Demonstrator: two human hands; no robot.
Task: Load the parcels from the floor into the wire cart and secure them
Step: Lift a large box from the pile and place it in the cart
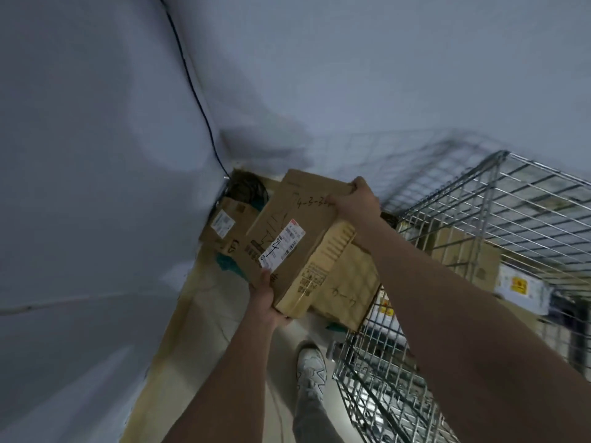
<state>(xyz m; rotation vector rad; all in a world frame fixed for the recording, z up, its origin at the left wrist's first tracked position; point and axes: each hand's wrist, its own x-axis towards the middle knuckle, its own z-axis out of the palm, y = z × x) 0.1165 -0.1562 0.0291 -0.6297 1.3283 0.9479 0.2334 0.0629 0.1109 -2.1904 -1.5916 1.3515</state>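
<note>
i hold a cardboard parcel up off the floor, just left of the wire cart. my left grip clamps its near bottom corner and my right grip curls over its far top edge. more parcels lie beneath in the corner, and others sit in the cart.

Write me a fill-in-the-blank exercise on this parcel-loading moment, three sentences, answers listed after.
1. The cardboard box is held by ____ hands, the left hand at its near corner and the right hand at its far corner.
2. The wire cart stands to the ____ of the held box.
3. A white shoe stands on the ____.

Missing words: both; right; floor
</note>
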